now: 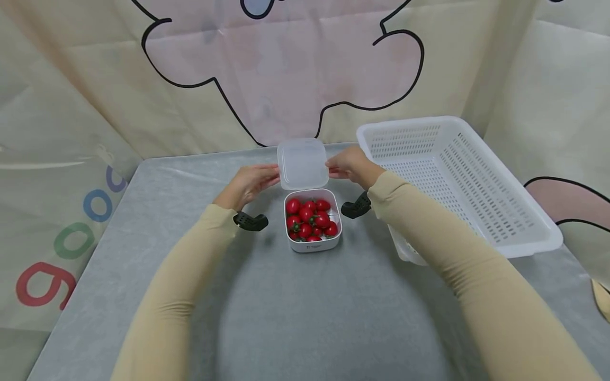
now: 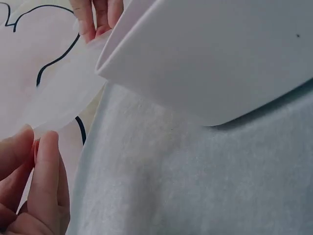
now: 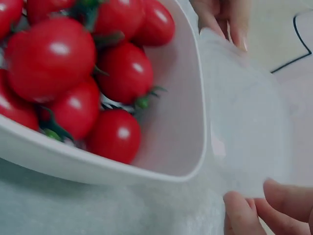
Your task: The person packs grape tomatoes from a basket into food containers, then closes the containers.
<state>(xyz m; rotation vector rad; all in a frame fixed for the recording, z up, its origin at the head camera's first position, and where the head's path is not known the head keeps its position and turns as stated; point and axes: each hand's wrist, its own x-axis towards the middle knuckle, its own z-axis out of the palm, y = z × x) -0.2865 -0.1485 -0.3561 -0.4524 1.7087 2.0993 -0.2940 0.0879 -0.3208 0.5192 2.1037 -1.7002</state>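
Note:
A translucent plastic lid (image 1: 303,164) is held between both hands, just behind a white box (image 1: 314,247). The left hand (image 1: 249,184) pinches the lid's left edge, with thumb and fingers meeting on it in the left wrist view. At the opposite edge, the right hand (image 1: 351,165) pinches it between thumb and fingers. Red cherry tomatoes (image 3: 51,58) with green stems fill most of the uncovered box, which stands on the grey cloth. From the left wrist view only the box's outer wall (image 2: 210,63) shows; its contents are hidden there.
A large white perforated basket (image 1: 512,227) stands on the right of the table, close to the right forearm. Grey cloth (image 1: 305,312) covers the table. Printed curtains (image 1: 267,69) hang behind and at both sides. Black wrist devices (image 1: 251,221) sit below both hands.

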